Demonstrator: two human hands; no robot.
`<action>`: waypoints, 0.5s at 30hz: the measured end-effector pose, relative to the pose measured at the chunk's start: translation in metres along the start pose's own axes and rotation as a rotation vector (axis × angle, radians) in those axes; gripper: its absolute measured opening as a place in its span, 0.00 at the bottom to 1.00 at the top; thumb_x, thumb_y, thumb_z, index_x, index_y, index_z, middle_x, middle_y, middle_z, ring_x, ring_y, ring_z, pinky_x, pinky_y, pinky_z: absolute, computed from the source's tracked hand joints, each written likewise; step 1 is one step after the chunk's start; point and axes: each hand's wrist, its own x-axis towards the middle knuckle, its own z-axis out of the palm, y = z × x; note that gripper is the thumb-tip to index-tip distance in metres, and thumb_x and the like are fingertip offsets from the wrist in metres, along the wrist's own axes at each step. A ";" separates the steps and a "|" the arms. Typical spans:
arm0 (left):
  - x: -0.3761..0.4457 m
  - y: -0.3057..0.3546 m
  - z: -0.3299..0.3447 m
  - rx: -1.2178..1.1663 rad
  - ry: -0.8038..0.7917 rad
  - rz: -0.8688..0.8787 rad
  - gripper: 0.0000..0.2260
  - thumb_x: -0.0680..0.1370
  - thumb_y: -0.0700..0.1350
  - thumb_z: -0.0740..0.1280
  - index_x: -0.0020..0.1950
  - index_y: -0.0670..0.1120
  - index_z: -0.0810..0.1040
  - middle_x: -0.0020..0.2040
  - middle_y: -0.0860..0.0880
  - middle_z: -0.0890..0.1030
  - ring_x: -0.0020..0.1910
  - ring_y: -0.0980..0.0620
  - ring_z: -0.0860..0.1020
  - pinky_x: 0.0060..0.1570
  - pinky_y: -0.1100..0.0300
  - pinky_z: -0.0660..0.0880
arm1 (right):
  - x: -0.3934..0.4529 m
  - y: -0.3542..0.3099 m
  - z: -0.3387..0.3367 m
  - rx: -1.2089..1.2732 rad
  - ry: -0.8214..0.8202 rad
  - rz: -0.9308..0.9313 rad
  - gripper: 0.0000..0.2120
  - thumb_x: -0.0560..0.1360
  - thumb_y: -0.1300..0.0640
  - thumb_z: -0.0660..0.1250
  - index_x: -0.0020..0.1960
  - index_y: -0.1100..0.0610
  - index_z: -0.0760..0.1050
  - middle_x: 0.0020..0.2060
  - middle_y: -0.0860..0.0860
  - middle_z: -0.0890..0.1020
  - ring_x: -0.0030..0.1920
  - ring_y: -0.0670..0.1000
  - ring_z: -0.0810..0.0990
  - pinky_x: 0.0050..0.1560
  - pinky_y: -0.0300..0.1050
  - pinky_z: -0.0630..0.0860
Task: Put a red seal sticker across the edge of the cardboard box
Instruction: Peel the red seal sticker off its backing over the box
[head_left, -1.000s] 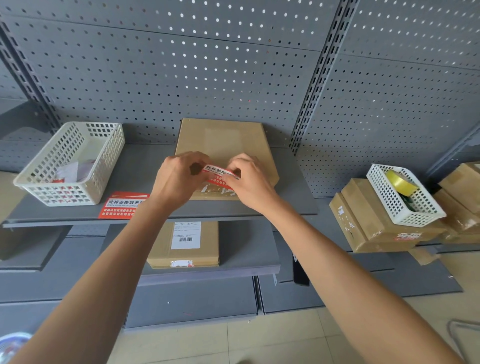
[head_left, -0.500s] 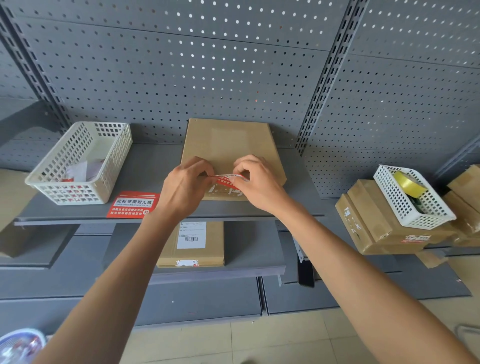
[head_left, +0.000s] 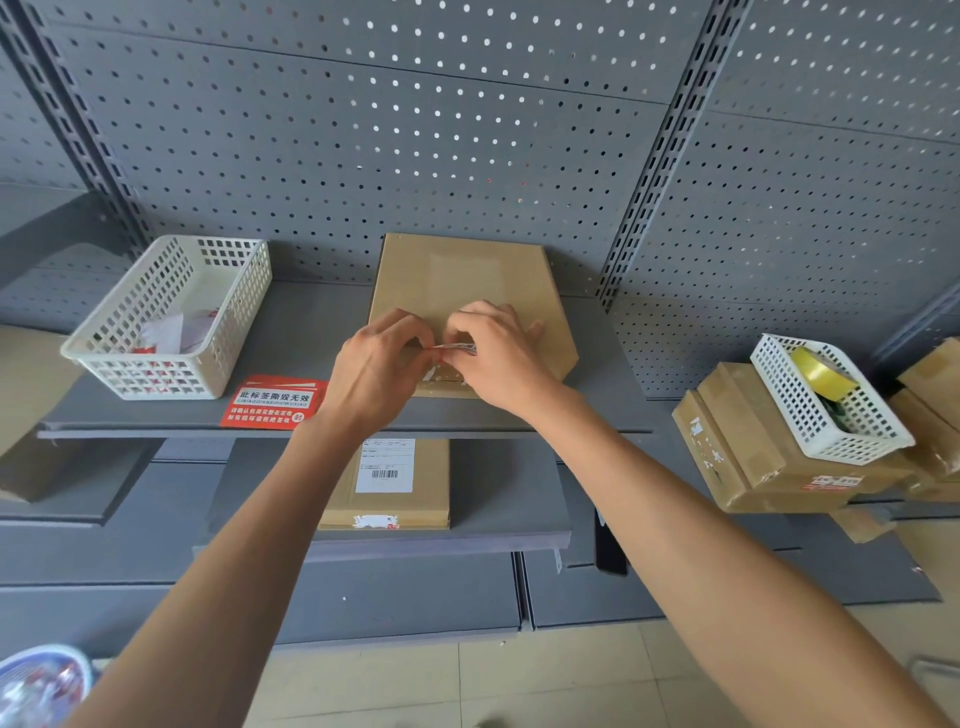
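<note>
both hands, left hand (head_left: 375, 368) and right hand (head_left: 493, 353), pinch a red seal sticker (head_left: 457, 349) above the cardboard box (head_left: 467, 280) near edge on the shelf (head_left: 311, 332).

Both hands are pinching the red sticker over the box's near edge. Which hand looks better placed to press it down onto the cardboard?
Probably the right hand: its fingers already lie over the cardboard box top, above the sticker. The left hand pinches the sticker's end from the side.
</note>
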 end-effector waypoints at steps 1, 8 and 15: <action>0.000 0.000 0.000 0.003 -0.004 -0.004 0.07 0.76 0.48 0.74 0.48 0.47 0.79 0.50 0.51 0.81 0.42 0.46 0.79 0.42 0.51 0.77 | 0.000 0.000 0.000 0.014 0.002 0.002 0.05 0.77 0.53 0.70 0.43 0.50 0.76 0.56 0.46 0.77 0.61 0.56 0.70 0.64 0.80 0.56; -0.001 0.001 0.001 0.010 -0.001 -0.009 0.06 0.75 0.43 0.74 0.50 0.47 0.80 0.49 0.51 0.81 0.42 0.45 0.79 0.42 0.47 0.78 | -0.005 0.000 -0.004 0.064 0.014 -0.014 0.07 0.77 0.52 0.71 0.41 0.49 0.76 0.53 0.47 0.79 0.59 0.56 0.72 0.65 0.69 0.61; -0.001 -0.001 -0.002 0.016 -0.020 0.014 0.06 0.75 0.45 0.75 0.48 0.46 0.81 0.50 0.50 0.81 0.42 0.45 0.79 0.42 0.48 0.78 | -0.003 0.004 -0.004 0.057 -0.014 -0.023 0.08 0.75 0.56 0.71 0.40 0.47 0.75 0.48 0.45 0.78 0.56 0.55 0.73 0.62 0.66 0.62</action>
